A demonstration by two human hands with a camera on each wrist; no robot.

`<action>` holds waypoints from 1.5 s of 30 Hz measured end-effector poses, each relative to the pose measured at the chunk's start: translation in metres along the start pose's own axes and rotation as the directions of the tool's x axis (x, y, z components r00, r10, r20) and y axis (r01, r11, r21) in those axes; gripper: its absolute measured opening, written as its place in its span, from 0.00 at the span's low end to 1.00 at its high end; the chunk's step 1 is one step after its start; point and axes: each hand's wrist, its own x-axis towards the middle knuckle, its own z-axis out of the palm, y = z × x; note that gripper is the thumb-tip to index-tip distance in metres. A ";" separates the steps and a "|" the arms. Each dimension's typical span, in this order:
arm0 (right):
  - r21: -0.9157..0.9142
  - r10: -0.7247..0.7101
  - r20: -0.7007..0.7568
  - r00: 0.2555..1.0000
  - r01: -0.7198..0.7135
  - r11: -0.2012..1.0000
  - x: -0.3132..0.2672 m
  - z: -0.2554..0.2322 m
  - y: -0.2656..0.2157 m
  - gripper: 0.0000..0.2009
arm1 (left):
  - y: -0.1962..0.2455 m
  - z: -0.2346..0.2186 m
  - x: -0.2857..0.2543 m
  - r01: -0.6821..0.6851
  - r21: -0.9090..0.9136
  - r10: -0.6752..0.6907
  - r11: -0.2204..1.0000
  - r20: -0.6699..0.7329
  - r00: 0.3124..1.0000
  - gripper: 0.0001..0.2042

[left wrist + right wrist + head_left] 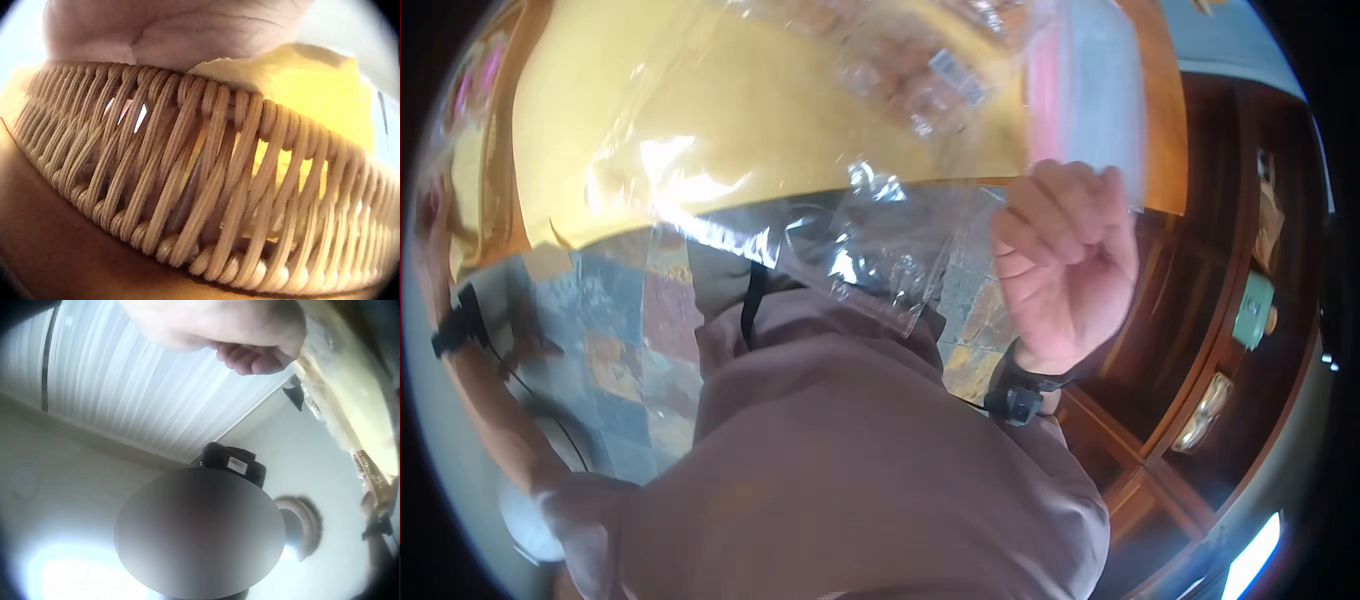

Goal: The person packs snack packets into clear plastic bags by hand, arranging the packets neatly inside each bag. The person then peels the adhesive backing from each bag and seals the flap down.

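Observation:
In the head view my right hand [1062,268] is curled in a fist and grips the edge of a crinkled clear plastic bag [880,250], which spreads across a yellow cloth [730,120]. From the right wrist view the curled fingers [250,356] sit next to the yellow cloth [350,394]. The left wrist view shows a wicker basket [206,187] lined with that yellow cloth [312,81]. My left hand [175,25] wraps over its rim. In the head view only the left forearm [470,350] with its wrist strap shows at the left edge.
A slate tile floor [620,350] lies below, past my brownish sweatshirt [850,470]. A dark wooden cabinet [1180,330] with metal drawer handles [1208,412] stands at the right. A white plank ceiling [144,381] is overhead.

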 end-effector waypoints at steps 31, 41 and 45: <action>-0.370 0.060 0.581 0.811 0.199 0.907 -0.005 0.076 0.040 0.13 | 0.173 0.076 -0.057 0.106 0.377 -0.114 0.920 -0.001 0.993 0.30; -0.424 -0.296 0.412 0.862 0.469 0.775 -0.033 0.099 0.078 0.07 | 0.239 0.112 -0.094 0.170 0.281 -0.172 0.944 -0.017 0.985 0.36; -0.451 -0.203 0.581 0.788 0.520 0.726 -0.014 0.088 0.073 0.09 | 0.223 0.099 -0.084 0.124 0.409 -0.061 0.904 -0.164 0.985 0.38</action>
